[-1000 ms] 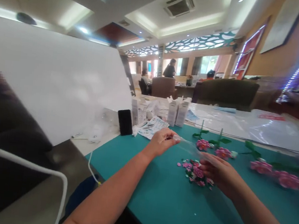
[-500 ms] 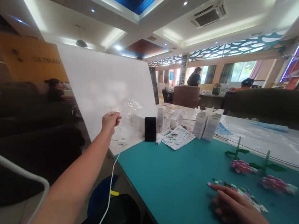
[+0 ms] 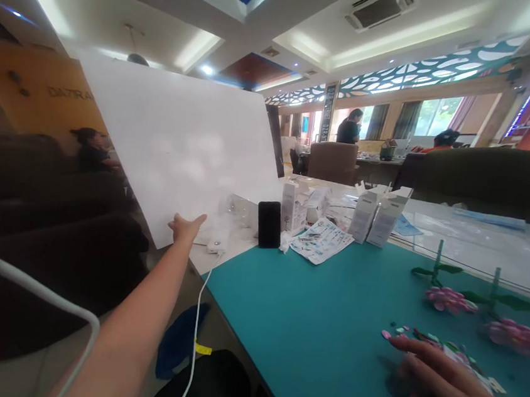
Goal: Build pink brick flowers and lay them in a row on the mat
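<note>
My left hand [image 3: 186,229] reaches out at the left in front of the big white board [image 3: 181,133], thumb and fingers apart with nothing in them. Close to it are a small white device [image 3: 217,244] with a cable and a crumpled clear plastic bag [image 3: 241,207]. My right hand [image 3: 449,382] hovers low over the green mat [image 3: 290,315], index finger stretched out beside a pile of small building pieces [image 3: 457,352]. A pink oval spot shows at its fingertip; I cannot tell whether it is a piece. Behind the pile lie two pink brick-built flowers [image 3: 448,300] with green stems.
A black phone-like slab [image 3: 268,224] stands at the mat's far edge, beside a printed sheet [image 3: 321,240] and white boxes [image 3: 364,215]. A white cable [image 3: 200,305] hangs over the near-left table edge. Other people sit farther back.
My left hand has let go of the clear plastic bag, which now rests by the board, and has dropped slightly with fingers spread. My right hand stays near the pieces. The view has shifted slightly.
</note>
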Motion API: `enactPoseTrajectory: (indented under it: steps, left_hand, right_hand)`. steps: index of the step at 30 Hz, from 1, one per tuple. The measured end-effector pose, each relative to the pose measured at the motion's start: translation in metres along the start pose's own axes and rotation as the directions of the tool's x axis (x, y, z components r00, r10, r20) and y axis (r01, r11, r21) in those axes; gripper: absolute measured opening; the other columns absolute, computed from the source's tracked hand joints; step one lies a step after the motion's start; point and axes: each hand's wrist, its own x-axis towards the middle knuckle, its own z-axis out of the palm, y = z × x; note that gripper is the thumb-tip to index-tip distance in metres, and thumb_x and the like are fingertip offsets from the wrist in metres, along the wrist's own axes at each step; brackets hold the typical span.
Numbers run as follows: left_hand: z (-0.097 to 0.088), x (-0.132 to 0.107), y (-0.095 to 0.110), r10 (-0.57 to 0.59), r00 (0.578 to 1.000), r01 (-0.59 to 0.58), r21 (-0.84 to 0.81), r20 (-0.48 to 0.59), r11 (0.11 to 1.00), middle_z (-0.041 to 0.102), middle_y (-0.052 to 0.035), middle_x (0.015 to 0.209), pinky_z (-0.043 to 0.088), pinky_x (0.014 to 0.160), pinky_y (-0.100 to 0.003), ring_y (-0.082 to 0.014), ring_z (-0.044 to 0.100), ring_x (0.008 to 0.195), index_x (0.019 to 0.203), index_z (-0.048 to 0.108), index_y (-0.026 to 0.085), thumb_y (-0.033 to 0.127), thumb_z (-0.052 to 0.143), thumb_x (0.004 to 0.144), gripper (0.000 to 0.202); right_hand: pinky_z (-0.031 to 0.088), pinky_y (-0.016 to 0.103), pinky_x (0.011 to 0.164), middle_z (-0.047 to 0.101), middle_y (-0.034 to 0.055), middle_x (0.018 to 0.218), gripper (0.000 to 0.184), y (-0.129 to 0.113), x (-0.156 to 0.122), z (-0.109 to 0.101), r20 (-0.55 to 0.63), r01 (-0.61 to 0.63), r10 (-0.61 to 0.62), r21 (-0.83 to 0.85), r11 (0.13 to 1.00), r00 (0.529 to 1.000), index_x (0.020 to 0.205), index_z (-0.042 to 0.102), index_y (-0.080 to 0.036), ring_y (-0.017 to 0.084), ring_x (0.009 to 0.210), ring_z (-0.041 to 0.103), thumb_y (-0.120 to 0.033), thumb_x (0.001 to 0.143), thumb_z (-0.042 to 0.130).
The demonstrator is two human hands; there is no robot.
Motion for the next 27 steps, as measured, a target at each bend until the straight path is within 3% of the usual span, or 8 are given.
enactPoseTrajectory:
  steps: [2,3,5,7,10,15,21,27]
  left_hand:
    - [0.0,-0.001,0.005,0.126,0.986,-0.117,0.094,-0.107,0.989,0.027,-0.0221,0.14,0.03,0.098,-0.051,-0.0386,0.026,0.131,0.14,0.018,0.016,0.046,0.053,0.08,0.076]
    - [0.003,-0.001,0.009,0.226,0.969,-0.207,0.169,-0.1,0.964,0.027,-0.019,0.142,0.026,0.102,-0.049,-0.0357,0.024,0.133,0.139,0.022,0.018,0.045,0.047,0.083,0.067]
    - [0.014,0.001,0.015,0.35,0.933,-0.361,0.278,0.09,0.89,0.037,-0.014,0.139,0.024,0.104,-0.044,-0.0324,0.03,0.131,0.128,0.042,0.021,0.045,0.042,0.084,0.051]
    - [0.029,0.007,0.019,0.326,0.91,-0.396,0.296,0.257,0.869,0.051,-0.0134,0.128,0.029,0.1,-0.042,-0.0343,0.042,0.122,0.11,0.058,0.021,0.051,0.052,0.075,0.047]
    - [0.051,0.019,0.018,0.247,0.874,-0.389,0.298,0.417,0.872,0.059,-0.0148,0.121,0.036,0.094,-0.039,-0.0355,0.05,0.114,0.098,0.064,0.02,0.052,0.065,0.061,0.049]
    - [0.069,0.032,0.012,0.173,0.822,-0.381,0.3,0.542,0.875,0.056,-0.0209,0.124,0.036,0.094,-0.04,-0.0375,0.049,0.117,0.094,0.065,0.016,0.046,0.068,0.057,0.048]
    - [0.06,0.035,0.018,0.219,0.787,-0.426,0.25,0.577,0.87,0.054,-0.0144,0.129,0.038,0.094,-0.033,-0.0296,0.05,0.119,0.103,0.063,0.018,0.052,0.053,0.072,0.047]
    - [0.044,0.032,0.026,0.248,0.776,-0.478,0.282,0.58,0.832,0.052,-0.0115,0.132,0.037,0.098,-0.031,-0.0256,0.05,0.119,0.115,0.058,0.016,0.048,0.038,0.083,0.05]
  right_hand:
    - [0.052,0.028,0.045,0.069,0.0071,0.079,0.058,-0.001,0.004,-0.002,0.063,-0.052,0.054,-0.036,0.998,0.997,0.09,0.07,-0.026,0.021,0.056,0.062,-0.068,0.05,0.066]
    - [0.053,0.028,0.046,0.069,0.007,0.084,0.059,-0.002,0.005,-0.003,0.079,-0.082,0.085,-0.044,0.996,0.993,0.088,0.071,-0.027,0.022,0.059,0.063,-0.067,0.045,0.068]
    - [0.055,0.028,0.05,0.07,0.0068,0.091,0.062,-0.004,0.007,-0.003,0.071,-0.125,0.128,-0.049,0.991,0.989,0.087,0.073,-0.027,0.024,0.067,0.065,-0.066,0.039,0.071]
    - [0.056,0.028,0.054,0.07,0.0069,0.095,0.063,-0.006,0.007,-0.002,0.052,-0.148,0.151,-0.048,0.988,0.987,0.087,0.074,-0.026,0.027,0.075,0.066,-0.064,0.037,0.071]
    - [0.057,0.029,0.058,0.071,0.0062,0.094,0.057,-0.01,0.005,0.001,0.043,-0.155,0.158,-0.052,0.986,0.987,0.082,0.075,-0.027,0.028,0.081,0.065,-0.062,0.037,0.071]
    - [0.056,0.029,0.058,0.071,0.0066,0.086,0.053,-0.005,0.006,0.002,0.081,-0.114,0.12,-0.079,0.99,0.989,0.08,0.075,-0.026,0.026,0.073,0.065,-0.063,0.042,0.07]
    - [0.055,0.025,0.06,0.07,0.0072,0.09,0.055,0.022,0.016,-0.006,0.168,-0.08,0.097,-0.103,0.991,0.981,0.091,0.072,-0.024,0.023,0.074,0.065,-0.066,0.056,0.064]
    - [0.056,0.025,0.061,0.071,0.0067,0.093,0.053,0.023,0.017,-0.007,0.217,-0.031,0.063,-0.147,0.989,0.974,0.092,0.072,-0.023,0.022,0.073,0.066,-0.065,0.061,0.061]
